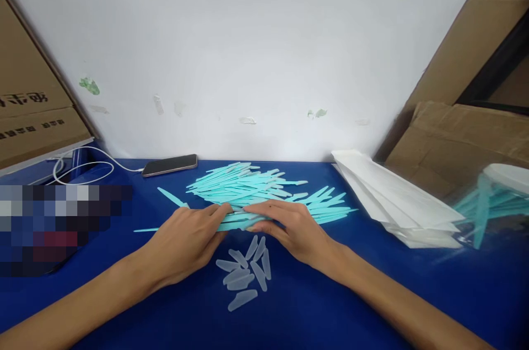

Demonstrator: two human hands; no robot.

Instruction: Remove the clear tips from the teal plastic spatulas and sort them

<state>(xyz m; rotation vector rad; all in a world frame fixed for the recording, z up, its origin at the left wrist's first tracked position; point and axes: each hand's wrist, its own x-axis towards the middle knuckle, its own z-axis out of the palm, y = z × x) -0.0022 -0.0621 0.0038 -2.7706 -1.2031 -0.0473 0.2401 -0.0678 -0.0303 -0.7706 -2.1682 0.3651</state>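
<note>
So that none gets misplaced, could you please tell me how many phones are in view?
1: the phone lies on the table by the wall, left of the turquoise pile; the pixelated patch could hide others.

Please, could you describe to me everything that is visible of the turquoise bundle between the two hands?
The bundle of slim turquoise sticks, plastic by its look, lies crosswise, its sticks roughly side by side. Some paler, translucent parts show near its upper edge. The left hand holds its left part and the right hand its right part, so its full length and count are hidden. It is just in front of a larger pile of turquoise sticks; whether it touches the blue table, I cannot tell.
</note>
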